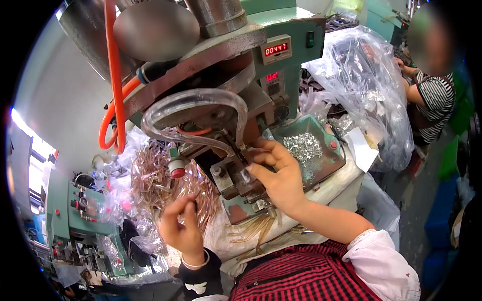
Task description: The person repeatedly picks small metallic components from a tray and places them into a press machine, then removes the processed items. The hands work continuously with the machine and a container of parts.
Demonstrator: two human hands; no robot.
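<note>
Die (pixel 221 173): at the foot of the press (pixel 303 52), straight ahead of you; it lies between your hands, close by the right and well apart from the left.
Progress: probably mid-run, with work at the die not yet finished; plenty of strips (pixel 158 173) lie heaped to its left and a smaller bunch in front, but which are done and which are left cannot be told.
Right hand (pixel 280 176): thumb and fingers drawn together at the die's right side; whether you grip a piece there is hidden.
Left hand (pixel 181 228): raised in front of the heap, fingers curled; a dark spot shows at the fingertips, too small to tell if you hold anything.
Tray (pixel 329 173): just right of your right hand, with silver bits (pixel 304 146) in it.
Tube (pixel 196 96): clear, looping above the die.
Farther right: a big clear bag (pixel 354 75), then a co-worker (pixel 436 103) in stripes.
</note>
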